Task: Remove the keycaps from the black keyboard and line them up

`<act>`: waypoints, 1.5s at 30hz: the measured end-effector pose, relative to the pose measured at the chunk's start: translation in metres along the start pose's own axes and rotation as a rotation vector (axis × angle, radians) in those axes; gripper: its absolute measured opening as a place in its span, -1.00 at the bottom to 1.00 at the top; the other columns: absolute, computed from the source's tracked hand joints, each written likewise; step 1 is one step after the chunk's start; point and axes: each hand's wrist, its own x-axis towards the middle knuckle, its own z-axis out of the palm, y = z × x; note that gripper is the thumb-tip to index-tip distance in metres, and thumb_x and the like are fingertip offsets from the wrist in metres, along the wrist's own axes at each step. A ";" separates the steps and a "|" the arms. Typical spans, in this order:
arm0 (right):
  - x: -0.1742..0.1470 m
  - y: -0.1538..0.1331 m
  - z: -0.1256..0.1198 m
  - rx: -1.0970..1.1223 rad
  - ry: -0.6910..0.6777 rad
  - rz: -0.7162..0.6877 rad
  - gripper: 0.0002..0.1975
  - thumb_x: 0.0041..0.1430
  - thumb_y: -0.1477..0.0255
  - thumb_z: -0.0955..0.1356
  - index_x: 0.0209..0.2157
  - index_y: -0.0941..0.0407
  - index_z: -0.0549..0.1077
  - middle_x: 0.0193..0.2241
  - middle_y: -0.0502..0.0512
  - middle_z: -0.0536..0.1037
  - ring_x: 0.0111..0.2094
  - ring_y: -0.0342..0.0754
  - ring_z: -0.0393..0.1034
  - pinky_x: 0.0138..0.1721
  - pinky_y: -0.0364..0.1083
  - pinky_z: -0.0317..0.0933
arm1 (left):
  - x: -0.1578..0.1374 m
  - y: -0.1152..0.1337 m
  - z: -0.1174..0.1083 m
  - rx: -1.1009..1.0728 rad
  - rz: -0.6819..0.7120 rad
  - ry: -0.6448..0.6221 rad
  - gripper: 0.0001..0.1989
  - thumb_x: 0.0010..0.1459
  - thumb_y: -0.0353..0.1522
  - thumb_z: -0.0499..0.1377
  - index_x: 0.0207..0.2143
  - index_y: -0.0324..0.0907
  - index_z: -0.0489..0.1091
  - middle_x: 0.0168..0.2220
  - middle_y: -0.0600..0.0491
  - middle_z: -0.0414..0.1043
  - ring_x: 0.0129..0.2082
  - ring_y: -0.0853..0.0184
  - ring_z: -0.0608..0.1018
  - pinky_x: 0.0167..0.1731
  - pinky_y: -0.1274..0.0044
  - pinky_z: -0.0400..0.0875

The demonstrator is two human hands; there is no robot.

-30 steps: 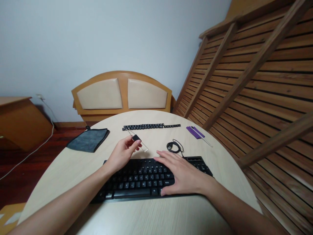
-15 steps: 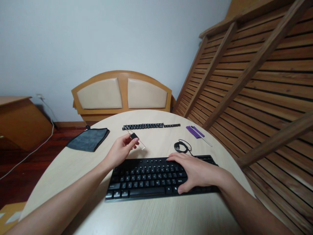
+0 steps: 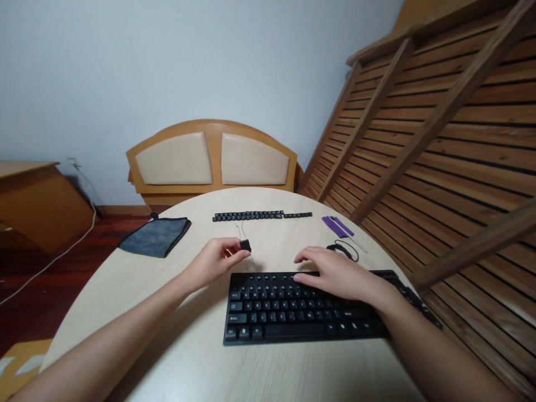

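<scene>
Between the fingertips of my left hand (image 3: 218, 258) is a keycap puller (image 3: 245, 245), a small black plastic grip with thin wire loops at both ends. A black keyboard (image 3: 288, 316) lies in front of me, with bare spots along its upper rows. My right hand (image 3: 335, 272) is over the keyboard's upper right part, fingers spread and holding nothing; whether it touches the keys I cannot tell. Beyond both hands, removed black keycaps (image 3: 247, 215) lie lined up in rows on the round table (image 3: 167, 312).
A grey cloth pouch (image 3: 156, 237) lies at the table's left. On the right are a purple cloth (image 3: 335, 226), a thin brush-like stick (image 3: 355, 243) and the coiled black cable (image 3: 345, 248). Behind stand a padded headboard (image 3: 214, 129) and a leaning slatted wooden frame (image 3: 452, 117).
The keyboard has shifted to the right, its cable along with it. My right hand has lifted slightly and its fingers have changed position. My left hand has turned the puller more upright.
</scene>
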 end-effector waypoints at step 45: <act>0.098 -0.043 0.058 0.866 0.051 -0.100 -0.76 0.19 0.25 0.37 -0.32 0.15 0.40 -0.49 0.03 0.54 -0.43 -0.12 0.44 -0.33 -0.13 0.33 | -0.022 -0.014 -0.017 0.113 -0.024 -0.463 -0.17 -0.10 -0.12 0.35 0.17 -0.21 0.14 0.13 -0.24 0.27 0.08 -0.03 0.36 0.07 0.23 0.23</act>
